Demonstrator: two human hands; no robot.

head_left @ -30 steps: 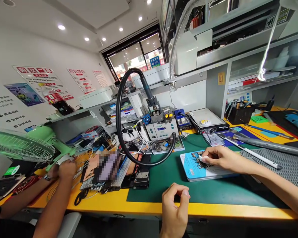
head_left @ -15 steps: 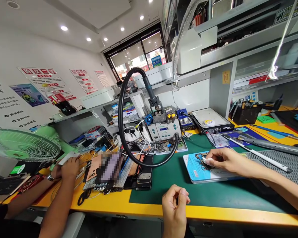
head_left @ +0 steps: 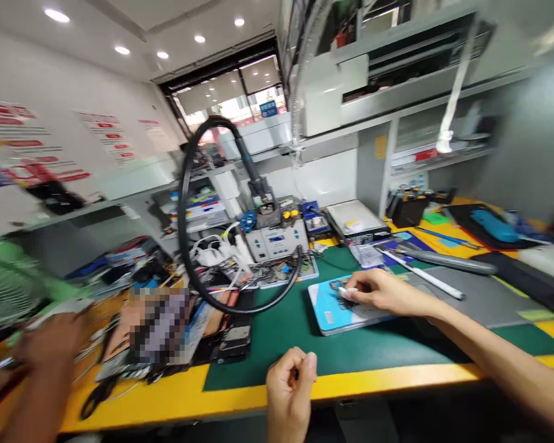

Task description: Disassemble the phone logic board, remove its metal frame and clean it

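My right hand is closed in a pinch on a small white piece, too blurred to name exactly. Its tip meets a small dark circuit board, partly hidden by my fingers. Under the board lies a flat blue and white box on the green mat. Over the front edge of the bench, my left hand is curled into a loose fist, thumb up. Nothing shows in it, and it touches neither the box nor the board.
A black hose arches up from a hot air station. Left of the mat are piled phone parts. A white pen-like tool lies beyond my right forearm. At far left, another person's hand is beside a green fan.
The whole view has swung to the right, so things sit further left in the picture. Both my hands keep the same pose, my right hand still pinching the white piece at the board.
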